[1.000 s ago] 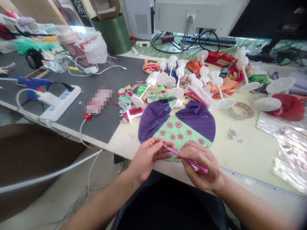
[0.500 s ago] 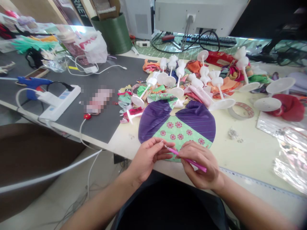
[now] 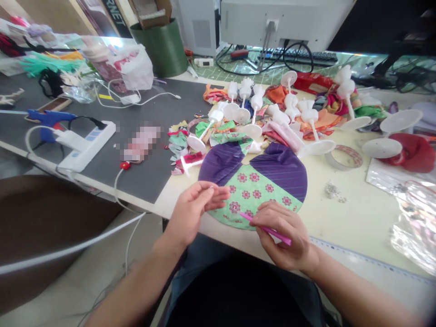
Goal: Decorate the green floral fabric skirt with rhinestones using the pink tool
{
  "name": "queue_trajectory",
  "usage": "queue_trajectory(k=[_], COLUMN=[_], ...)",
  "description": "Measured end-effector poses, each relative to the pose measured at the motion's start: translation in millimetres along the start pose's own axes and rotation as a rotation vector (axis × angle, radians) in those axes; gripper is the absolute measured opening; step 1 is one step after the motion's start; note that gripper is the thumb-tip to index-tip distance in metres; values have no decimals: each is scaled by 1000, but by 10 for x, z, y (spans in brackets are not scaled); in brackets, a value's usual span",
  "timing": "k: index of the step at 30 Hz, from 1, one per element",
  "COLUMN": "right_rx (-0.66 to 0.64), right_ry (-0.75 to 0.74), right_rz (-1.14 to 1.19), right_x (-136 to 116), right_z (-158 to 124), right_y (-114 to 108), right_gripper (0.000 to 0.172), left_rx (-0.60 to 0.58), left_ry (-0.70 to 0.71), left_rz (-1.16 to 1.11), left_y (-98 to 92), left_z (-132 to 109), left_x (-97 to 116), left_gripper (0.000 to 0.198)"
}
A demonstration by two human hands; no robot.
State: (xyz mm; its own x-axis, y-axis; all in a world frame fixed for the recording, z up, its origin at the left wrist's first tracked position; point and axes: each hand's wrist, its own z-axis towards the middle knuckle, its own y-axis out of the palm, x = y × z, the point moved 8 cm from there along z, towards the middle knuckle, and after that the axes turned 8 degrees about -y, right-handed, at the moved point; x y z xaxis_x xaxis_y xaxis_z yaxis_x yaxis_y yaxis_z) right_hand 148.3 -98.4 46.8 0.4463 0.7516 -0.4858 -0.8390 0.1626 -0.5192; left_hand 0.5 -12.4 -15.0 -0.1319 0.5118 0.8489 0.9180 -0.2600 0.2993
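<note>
l hand (image 3: pixel 195 209) open wide, empty, fingertips just over 9 o'clock edge of round purple-and-green floral cloth (image 3: pixel 254 190). r hand (image 3: pixel 282 236) narrow, pinching pink plastic stick (image 3: pixel 272 233), at cloth's 5 o'clock edge, tip over green part. white plastic stands (image 3: pixel 315 147) + fabric scraps (image 3: pixel 214 94) beyond cloth at 12 o'clock. blue glue gun (image 3: pixel 51 118) on grey mat (image 3: pixel 102 177) at 10 o'clock.

cream table (image 3: pixel 361 218) | grey mat (image 3: pixel 163 104) | glue gun (image 3: pixel 47 117) | power strip (image 3: pixel 86 146) | green-purple fabric disc (image 3: pixel 254 190) | white plastic stands (image 3: pixel 315 146)
</note>
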Motion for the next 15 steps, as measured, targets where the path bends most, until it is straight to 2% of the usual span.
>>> queue_trajectory(k=[3,5,9,15], right_rx=[-71,-116,-172,-207], right_ry=[30,47,39,-14], right_rz=[7,18,5,-26], right_x=[33,47,41,21], right_z=[-22,-34,-48,-53], right_y=[98,161,244,303], right_gripper=[27,25,23,23], left_rx=[2,-19,-49,-56], left_ry=[71,80,79,52], left_rz=[220,375,599,727], left_y=[-65,-67,-82,-158], left_z=[-45,-83,-156,-229], left_x=[132,146,77,-68], left_gripper=[15,15,17,19])
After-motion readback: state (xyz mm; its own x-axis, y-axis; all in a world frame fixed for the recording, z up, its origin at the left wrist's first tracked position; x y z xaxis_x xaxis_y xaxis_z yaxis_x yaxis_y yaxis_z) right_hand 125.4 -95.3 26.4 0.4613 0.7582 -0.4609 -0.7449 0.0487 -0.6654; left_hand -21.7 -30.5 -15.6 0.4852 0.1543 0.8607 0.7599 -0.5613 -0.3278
